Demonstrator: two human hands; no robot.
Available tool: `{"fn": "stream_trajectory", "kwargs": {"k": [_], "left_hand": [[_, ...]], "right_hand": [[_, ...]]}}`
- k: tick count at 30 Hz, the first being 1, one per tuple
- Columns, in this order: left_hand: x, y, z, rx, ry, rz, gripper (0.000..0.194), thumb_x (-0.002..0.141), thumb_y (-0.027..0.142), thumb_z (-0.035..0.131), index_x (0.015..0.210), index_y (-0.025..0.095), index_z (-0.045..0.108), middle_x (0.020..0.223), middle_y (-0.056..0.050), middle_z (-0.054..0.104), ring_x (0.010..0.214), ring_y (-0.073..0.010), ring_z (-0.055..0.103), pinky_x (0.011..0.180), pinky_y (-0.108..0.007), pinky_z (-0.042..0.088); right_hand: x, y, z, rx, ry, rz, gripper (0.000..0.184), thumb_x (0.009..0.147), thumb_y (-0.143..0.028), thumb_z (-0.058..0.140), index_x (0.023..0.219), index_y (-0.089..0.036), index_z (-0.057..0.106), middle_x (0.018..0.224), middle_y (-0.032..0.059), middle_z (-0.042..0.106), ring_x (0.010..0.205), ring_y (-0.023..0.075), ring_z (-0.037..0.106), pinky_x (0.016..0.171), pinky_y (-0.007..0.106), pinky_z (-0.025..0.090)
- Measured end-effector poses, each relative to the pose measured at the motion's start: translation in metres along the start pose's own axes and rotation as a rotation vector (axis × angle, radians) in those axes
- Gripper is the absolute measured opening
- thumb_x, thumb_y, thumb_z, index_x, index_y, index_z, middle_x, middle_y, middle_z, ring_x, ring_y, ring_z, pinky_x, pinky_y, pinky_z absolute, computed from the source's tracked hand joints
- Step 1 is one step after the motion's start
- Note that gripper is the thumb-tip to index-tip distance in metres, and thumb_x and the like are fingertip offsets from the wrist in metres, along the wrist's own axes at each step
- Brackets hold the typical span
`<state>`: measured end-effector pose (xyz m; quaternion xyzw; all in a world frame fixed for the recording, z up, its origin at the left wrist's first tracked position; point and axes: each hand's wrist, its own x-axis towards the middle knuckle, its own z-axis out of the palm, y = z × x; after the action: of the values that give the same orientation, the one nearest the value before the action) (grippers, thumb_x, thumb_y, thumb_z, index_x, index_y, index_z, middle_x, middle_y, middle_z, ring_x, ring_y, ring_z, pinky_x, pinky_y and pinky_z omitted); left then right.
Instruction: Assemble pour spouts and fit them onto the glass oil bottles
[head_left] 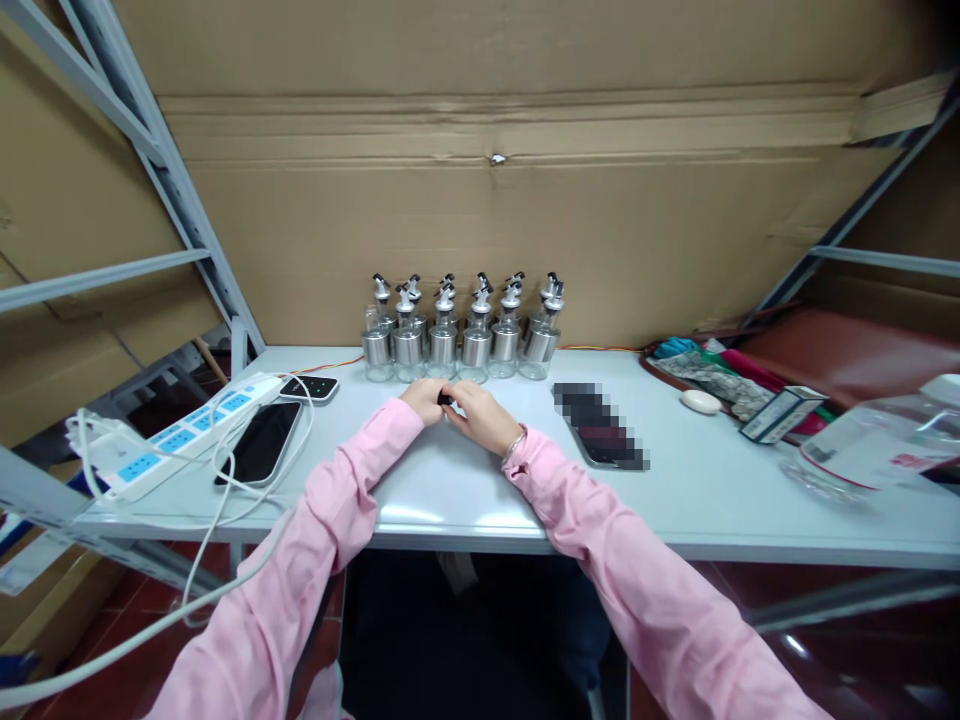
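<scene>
My left hand [424,399] and my right hand [484,418] meet over the middle of the table. Both close their fingers around a small black piece [445,398], mostly hidden, so its kind is unclear. Just behind them stand several glass oil bottles [476,350] with steel bands, in two rows against the cardboard. Most carry a silver pourer [481,297] with a black flap. At the front left, one bottle [378,352] shows a bare glass neck with no pourer on it.
Left on the table [480,515] lie a white power strip [176,440] with loose cables, a phone [262,445] and a small black-faced device [309,389]. A blurred-out phone [600,430] lies right, past it a white oval object [700,402], a small box [784,415] and a clear plastic jug [877,440].
</scene>
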<state>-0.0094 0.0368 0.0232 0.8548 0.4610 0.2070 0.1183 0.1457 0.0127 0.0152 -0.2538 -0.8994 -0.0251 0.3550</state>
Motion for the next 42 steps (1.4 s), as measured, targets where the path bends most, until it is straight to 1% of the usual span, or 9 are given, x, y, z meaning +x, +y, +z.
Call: {"fn": "stream_trajectory", "kwargs": {"k": [4,8,11,15,18,24,29,36,42], "left_hand": [[0.001,-0.009,-0.006,-0.325,-0.216,-0.024,0.021,0.048,0.009,0.055,0.067,0.013,0.062,0.056,0.003,0.058,0.059,-0.0180,0.056,0.053,-0.025,0.042],[0.000,-0.002,-0.015,-0.415,-0.265,-0.113,0.017,0.045,0.007,0.060,0.060,0.013,0.059,0.051,0.006,0.053,0.055,-0.0158,0.053,0.052,-0.024,0.041],[-0.001,0.011,-0.016,-0.365,-0.078,-0.093,0.016,0.049,0.007,0.062,0.063,0.012,0.057,0.059,0.004,0.057,0.064,-0.0166,0.057,0.059,-0.024,0.043],[-0.006,0.027,-0.011,-0.059,0.276,-0.037,0.030,0.066,0.012,0.055,0.096,0.015,0.056,0.086,-0.002,0.065,0.079,-0.0202,0.061,0.073,-0.028,0.044],[-0.010,0.032,-0.007,0.167,0.318,0.018,0.049,0.071,0.013,0.053,0.118,0.016,0.043,0.100,-0.005,0.064,0.079,-0.0208,0.062,0.080,-0.031,0.042],[-0.009,0.024,-0.004,0.390,0.241,0.045,0.048,0.076,0.016,0.048,0.123,0.012,0.038,0.097,-0.009,0.065,0.082,-0.0223,0.063,0.078,-0.034,0.038],[-0.008,0.024,-0.007,0.421,0.144,0.021,0.044,0.073,0.012,0.048,0.117,0.012,0.045,0.088,-0.008,0.068,0.085,-0.0237,0.063,0.081,-0.035,0.038],[-0.003,0.015,-0.018,-0.072,-0.098,0.033,0.025,0.055,0.006,0.057,0.077,0.015,0.062,0.077,0.003,0.065,0.074,-0.0174,0.060,0.064,-0.022,0.041],[-0.005,0.002,-0.031,-0.380,-0.415,-0.184,0.020,0.038,0.011,0.070,0.049,0.013,0.053,0.044,0.009,0.044,0.047,-0.0086,0.042,0.046,-0.019,0.034]], "right_hand": [[0.000,-0.004,0.000,-0.146,-0.062,-0.122,0.021,0.091,-0.019,0.035,0.097,-0.013,0.054,0.087,0.0127,0.058,0.081,0.0217,0.050,0.074,0.034,0.042],[0.003,-0.007,-0.003,-0.121,-0.067,-0.154,0.024,0.092,-0.018,0.032,0.101,-0.013,0.054,0.091,0.0132,0.059,0.082,0.0214,0.050,0.074,0.035,0.042],[0.006,-0.007,-0.008,0.033,0.058,-0.084,0.022,0.093,-0.021,0.034,0.104,-0.016,0.052,0.096,0.0118,0.059,0.088,0.0208,0.051,0.079,0.035,0.043],[0.006,-0.005,-0.014,0.167,0.255,0.115,0.017,0.090,-0.029,0.042,0.099,-0.017,0.051,0.088,0.0079,0.057,0.081,0.0187,0.051,0.076,0.033,0.043],[0.004,-0.003,-0.014,0.192,0.222,0.216,0.019,0.085,-0.036,0.050,0.089,-0.018,0.049,0.076,0.0032,0.053,0.068,0.0158,0.049,0.065,0.029,0.042],[0.003,-0.002,-0.008,0.335,0.126,0.316,0.013,0.084,-0.031,0.051,0.084,-0.019,0.048,0.069,0.0010,0.055,0.062,0.0142,0.051,0.059,0.026,0.041],[0.004,-0.004,-0.007,0.438,0.137,0.348,0.011,0.079,-0.027,0.054,0.082,-0.018,0.048,0.066,0.0003,0.055,0.059,0.0137,0.052,0.060,0.026,0.043],[0.003,-0.008,-0.006,0.257,0.091,0.177,0.004,0.082,-0.021,0.050,0.084,-0.017,0.051,0.068,0.0012,0.054,0.062,0.0135,0.050,0.062,0.025,0.041],[0.004,-0.017,-0.004,0.159,0.021,-0.049,0.005,0.086,-0.017,0.045,0.088,-0.016,0.050,0.080,0.0063,0.057,0.073,0.0164,0.050,0.067,0.028,0.043]]}}
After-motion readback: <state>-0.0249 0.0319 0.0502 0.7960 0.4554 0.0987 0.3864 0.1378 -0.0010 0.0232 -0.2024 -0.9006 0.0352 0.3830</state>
